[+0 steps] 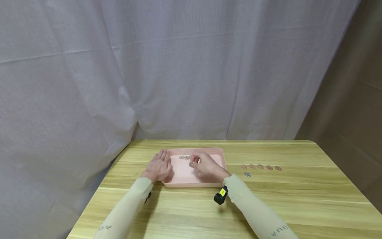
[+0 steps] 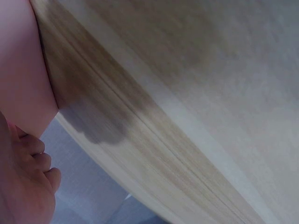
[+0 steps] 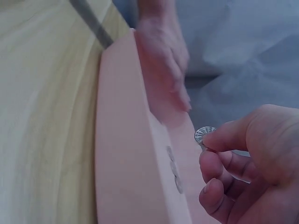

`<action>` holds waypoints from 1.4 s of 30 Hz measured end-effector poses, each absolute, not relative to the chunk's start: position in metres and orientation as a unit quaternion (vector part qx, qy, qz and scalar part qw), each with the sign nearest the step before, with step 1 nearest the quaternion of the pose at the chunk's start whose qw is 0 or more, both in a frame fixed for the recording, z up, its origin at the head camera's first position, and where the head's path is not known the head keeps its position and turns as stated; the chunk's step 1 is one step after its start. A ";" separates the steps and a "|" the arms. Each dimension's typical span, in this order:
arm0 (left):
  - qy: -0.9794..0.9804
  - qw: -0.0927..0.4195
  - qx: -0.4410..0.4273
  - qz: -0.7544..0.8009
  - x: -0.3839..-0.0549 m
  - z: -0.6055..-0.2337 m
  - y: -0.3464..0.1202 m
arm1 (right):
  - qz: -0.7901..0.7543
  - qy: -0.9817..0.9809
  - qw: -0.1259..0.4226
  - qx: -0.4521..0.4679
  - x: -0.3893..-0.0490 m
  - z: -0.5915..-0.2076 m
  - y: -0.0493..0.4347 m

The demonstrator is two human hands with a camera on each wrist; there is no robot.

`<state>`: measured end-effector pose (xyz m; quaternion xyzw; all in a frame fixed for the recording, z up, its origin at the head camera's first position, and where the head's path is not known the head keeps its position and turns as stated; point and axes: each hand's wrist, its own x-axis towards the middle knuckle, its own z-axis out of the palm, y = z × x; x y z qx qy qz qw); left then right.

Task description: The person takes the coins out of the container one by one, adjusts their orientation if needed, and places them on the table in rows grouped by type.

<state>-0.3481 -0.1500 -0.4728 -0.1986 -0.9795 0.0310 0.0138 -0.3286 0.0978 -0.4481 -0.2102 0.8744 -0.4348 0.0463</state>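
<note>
My right hand (image 1: 206,165) pinches a silver-coloured coin (image 3: 203,135) between thumb and fingertips, above the inside of a pink tray (image 1: 194,185). The coin's ridged-looking face shows in the right wrist view. A short row of similar coins (image 1: 184,157) lies on the tray's floor near its far wall, partly behind my right hand. At the tray's left side, my left hand (image 1: 159,166) rests against the rim with its fingers straight and pointing away. The left wrist view catches only part of that hand (image 2: 30,186) beside the tray's outer wall.
Right of the tray, several copper-coloured coins (image 1: 260,166) lie in a row on the wooden table (image 1: 298,192). One silver-coloured coin (image 1: 247,174) sits just in front of that row. A grey curtain (image 1: 191,73) hangs behind the table's far edge.
</note>
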 end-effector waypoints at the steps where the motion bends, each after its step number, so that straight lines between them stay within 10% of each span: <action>1: -0.980 0.013 -0.199 0.031 -0.348 -0.473 -0.150 | -0.439 0.874 0.047 -0.204 -0.328 -0.447 0.101; 42: -0.980 0.008 -0.196 0.014 -0.347 -0.472 -0.150 | -0.415 0.904 -0.038 -0.098 -0.298 -0.437 0.236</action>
